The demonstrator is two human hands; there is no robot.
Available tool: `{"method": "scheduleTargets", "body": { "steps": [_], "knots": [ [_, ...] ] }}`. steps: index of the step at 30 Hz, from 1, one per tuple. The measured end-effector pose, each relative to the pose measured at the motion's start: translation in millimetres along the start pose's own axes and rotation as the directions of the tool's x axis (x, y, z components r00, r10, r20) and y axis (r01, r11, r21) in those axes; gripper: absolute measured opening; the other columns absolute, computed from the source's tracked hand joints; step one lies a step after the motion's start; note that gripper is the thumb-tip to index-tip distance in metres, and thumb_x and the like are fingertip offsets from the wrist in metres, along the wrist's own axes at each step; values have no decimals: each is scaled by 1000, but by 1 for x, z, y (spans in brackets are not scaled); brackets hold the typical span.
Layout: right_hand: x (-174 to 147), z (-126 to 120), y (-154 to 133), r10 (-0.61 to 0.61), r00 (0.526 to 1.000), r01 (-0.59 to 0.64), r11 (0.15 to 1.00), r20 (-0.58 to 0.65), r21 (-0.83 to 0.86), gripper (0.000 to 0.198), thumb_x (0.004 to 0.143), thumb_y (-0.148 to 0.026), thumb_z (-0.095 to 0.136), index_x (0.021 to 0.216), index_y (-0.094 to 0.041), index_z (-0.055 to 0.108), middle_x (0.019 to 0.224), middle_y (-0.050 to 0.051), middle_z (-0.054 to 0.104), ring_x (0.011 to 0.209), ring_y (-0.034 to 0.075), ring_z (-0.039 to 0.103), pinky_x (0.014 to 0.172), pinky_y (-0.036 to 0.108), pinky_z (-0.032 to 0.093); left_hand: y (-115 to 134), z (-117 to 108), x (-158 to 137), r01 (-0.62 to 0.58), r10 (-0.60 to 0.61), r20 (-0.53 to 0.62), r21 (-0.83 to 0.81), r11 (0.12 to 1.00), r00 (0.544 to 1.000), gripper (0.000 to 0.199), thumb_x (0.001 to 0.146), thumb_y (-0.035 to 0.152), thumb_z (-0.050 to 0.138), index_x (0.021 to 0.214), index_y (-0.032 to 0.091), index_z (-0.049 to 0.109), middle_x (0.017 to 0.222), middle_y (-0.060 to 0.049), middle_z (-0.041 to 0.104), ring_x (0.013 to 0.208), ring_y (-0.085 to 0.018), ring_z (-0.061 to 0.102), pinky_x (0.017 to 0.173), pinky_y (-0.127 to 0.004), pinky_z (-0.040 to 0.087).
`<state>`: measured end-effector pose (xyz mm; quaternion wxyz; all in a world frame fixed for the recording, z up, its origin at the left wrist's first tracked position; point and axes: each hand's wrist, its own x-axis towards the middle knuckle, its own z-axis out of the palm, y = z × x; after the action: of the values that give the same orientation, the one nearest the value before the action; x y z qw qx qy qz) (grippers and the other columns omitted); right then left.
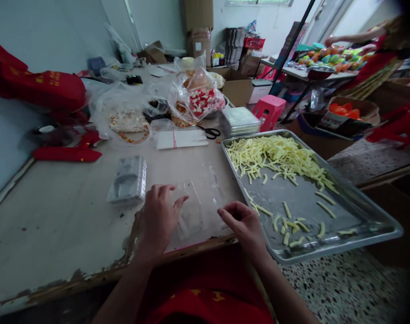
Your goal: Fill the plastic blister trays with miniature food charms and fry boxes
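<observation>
My left hand (161, 216) hovers over the left side of a flat clear plastic bag (194, 207), its thumb and fingers apart and nothing visible between them. By the bag's right side is my right hand (243, 222), thumb and fingers drawn together; I cannot make out whether the film is in that pinch. To the left stands a stack of clear plastic trays (127, 180). A large metal tray (357, 211) sits close on the right, with pale yellow sticks (275, 153) heaped at its far end and several loose ones nearer me.
Behind the bag lie a white banded bundle (183, 139), black scissors (210, 132) and stacked clear containers (239, 120). Filled plastic bags (201, 99) crowd the table's back. A pink stool (269, 112) stands beyond the tray. Another person (377, 49) is at a far table.
</observation>
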<state>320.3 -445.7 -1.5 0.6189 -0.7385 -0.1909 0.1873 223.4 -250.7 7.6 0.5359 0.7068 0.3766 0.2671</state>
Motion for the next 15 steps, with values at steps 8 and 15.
{"method": "scheduleTargets", "body": {
  "steps": [8,15],
  "knots": [
    [-5,-1,5,-70,997,73,988,27,-140,27,86,-45,70,99,-22,72,74,2,66,64,18,55,58,28,42,17,68,-4,422,-192,476,-443,791,858,28,59,35,90,70,16,72,70,-1,63,68,-13,54,72,-27,43],
    [3,-22,7,76,995,-81,992,66,92,30,84,-49,72,90,-20,72,74,0,64,65,15,54,58,25,40,12,92,2,484,-252,470,-477,734,846,40,54,41,93,59,15,62,59,3,52,57,-7,42,59,-24,34]
  ]
}}
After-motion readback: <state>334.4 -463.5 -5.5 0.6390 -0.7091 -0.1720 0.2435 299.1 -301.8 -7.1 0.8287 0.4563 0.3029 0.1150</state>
